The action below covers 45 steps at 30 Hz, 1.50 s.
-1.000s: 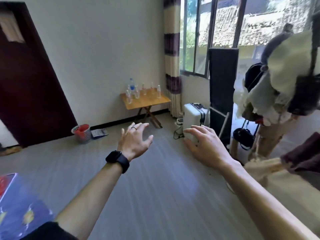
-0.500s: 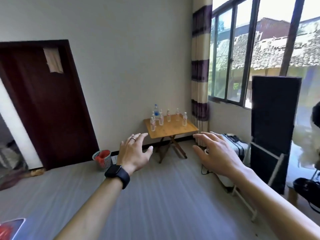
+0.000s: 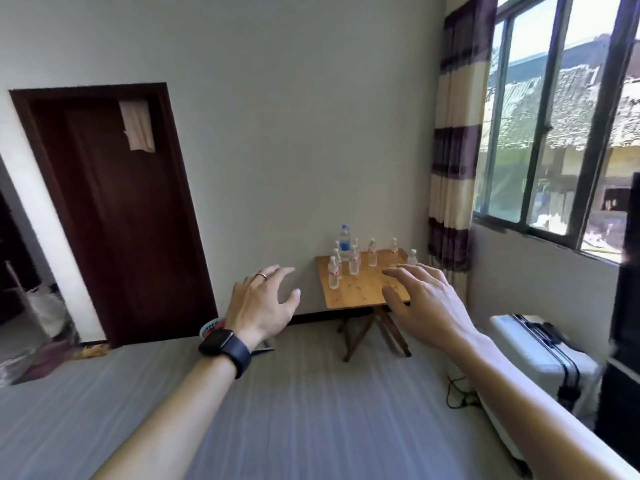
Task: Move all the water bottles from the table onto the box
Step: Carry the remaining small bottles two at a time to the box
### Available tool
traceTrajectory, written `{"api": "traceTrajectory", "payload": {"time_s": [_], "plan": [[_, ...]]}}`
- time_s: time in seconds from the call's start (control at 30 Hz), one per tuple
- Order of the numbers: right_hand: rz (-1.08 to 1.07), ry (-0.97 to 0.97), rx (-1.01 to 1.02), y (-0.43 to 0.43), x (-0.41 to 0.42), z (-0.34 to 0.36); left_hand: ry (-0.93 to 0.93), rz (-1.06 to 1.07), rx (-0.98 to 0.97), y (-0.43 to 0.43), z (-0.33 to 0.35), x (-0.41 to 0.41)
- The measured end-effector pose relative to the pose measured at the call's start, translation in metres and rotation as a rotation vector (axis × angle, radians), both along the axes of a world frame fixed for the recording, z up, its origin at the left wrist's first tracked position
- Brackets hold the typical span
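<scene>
head cam: l hand (image 3: 259, 303) + r hand (image 3: 427, 304) fingers loose, empty; bottles (image 3: 353, 263) on far table (image 3: 363, 292), suitcase (image 3: 540, 351) rt, door (image 3: 114, 209) left

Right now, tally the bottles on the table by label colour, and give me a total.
Blue-label large bottle: 1
Red-label small bottles: 7 that can be told apart; those at the left overlap, so one more may hide there
Total: 8, all standing on the table
</scene>
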State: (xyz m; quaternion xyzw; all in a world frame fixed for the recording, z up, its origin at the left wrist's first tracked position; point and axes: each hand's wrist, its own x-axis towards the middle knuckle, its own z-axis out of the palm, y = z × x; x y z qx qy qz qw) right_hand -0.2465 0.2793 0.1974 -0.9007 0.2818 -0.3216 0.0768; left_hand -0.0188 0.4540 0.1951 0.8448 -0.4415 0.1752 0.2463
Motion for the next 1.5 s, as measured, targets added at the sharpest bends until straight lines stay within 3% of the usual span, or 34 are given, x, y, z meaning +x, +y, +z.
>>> {"api": "traceTrajectory", "payload": {"time_s": [0.13,0.33,0.73,1.13,1.5], "plan": [[-0.008,0.012,-0.038,-0.046,0.051,-0.013,0.002,0.003,-0.009,-0.040,-0.014,0.041],[-0.014,0.044,-0.033,-0.149,0.172,-0.032,0.067,-0.021,-0.027,-0.140,-0.046,0.165],[-0.073,0.016,0.176,-0.305,0.355,-0.121,0.288,-0.049,0.013,-0.306,-0.128,0.381],[0.014,0.224,0.481,-0.461,0.572,-0.239,0.518,0.053,0.241,-0.438,-0.233,0.568],[-0.106,0.321,0.603,-0.587,0.774,-0.276,0.525,-0.057,0.432,-0.579,-0.283,0.786]]}}
